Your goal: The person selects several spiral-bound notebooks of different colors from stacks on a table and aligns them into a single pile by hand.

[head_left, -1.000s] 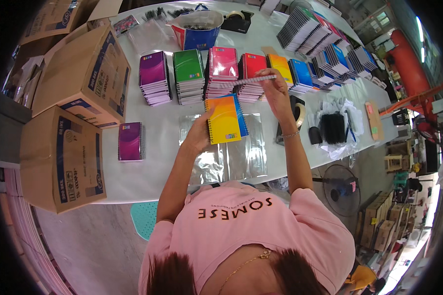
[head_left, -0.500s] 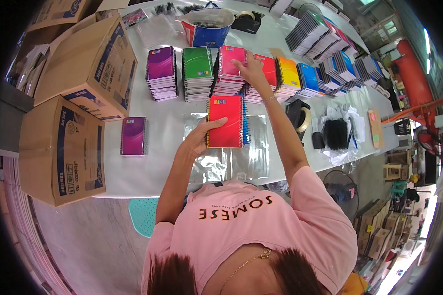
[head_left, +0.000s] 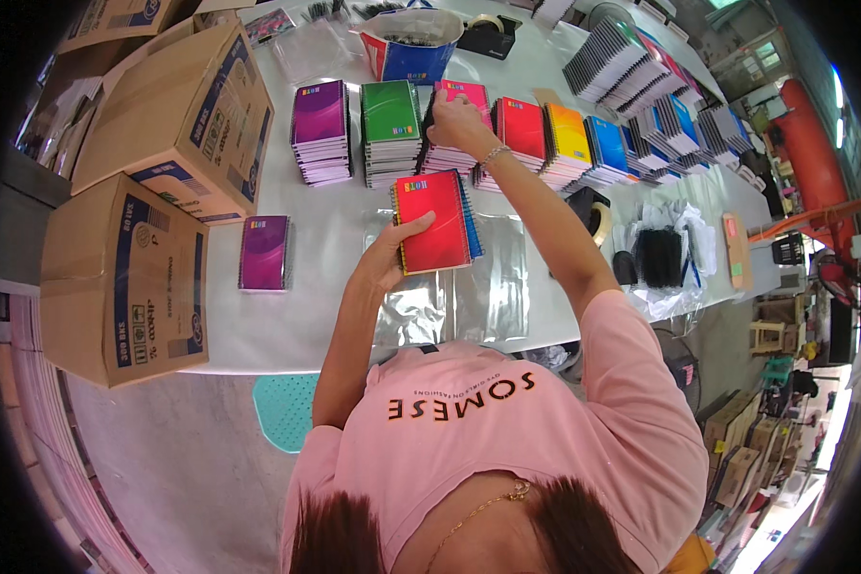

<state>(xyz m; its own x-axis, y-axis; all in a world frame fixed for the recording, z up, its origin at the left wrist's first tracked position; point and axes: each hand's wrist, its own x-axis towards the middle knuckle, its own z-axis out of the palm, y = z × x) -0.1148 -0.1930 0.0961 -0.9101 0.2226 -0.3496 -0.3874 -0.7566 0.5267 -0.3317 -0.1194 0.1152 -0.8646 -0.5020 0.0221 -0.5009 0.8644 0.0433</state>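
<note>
My left hand (head_left: 386,256) is closed round a small bundle of spiral notebooks. A red notebook (head_left: 435,230) lies on top, with blue and yellow edges showing beneath. Farther out, my right hand (head_left: 457,124) reaches over a stack topped by a pink notebook (head_left: 469,93), its curled fingers gripping at the left edge; the fingertips are partly hidden. Clear plastic sheets or bags (head_left: 493,292) lie on the table under the bundle. Beside the pink stack stand a green notebook stack (head_left: 390,113) and a red notebook stack (head_left: 521,127).
Farther left is a purple notebook stack (head_left: 320,113); a single purple notebook (head_left: 265,253) lies nearer. Yellow (head_left: 569,132) and blue notebook stacks (head_left: 606,143) continue rightward. Cardboard boxes (head_left: 129,287) flank the left. Tape dispensers (head_left: 488,36), a bucket (head_left: 409,57) and black bristly pieces (head_left: 658,256) share the table.
My right hand has shifted left across the pink stack, and its fingers have curled in at the left edge. The bundle in my left hand has tilted slightly. The whole view has shifted a little.
</note>
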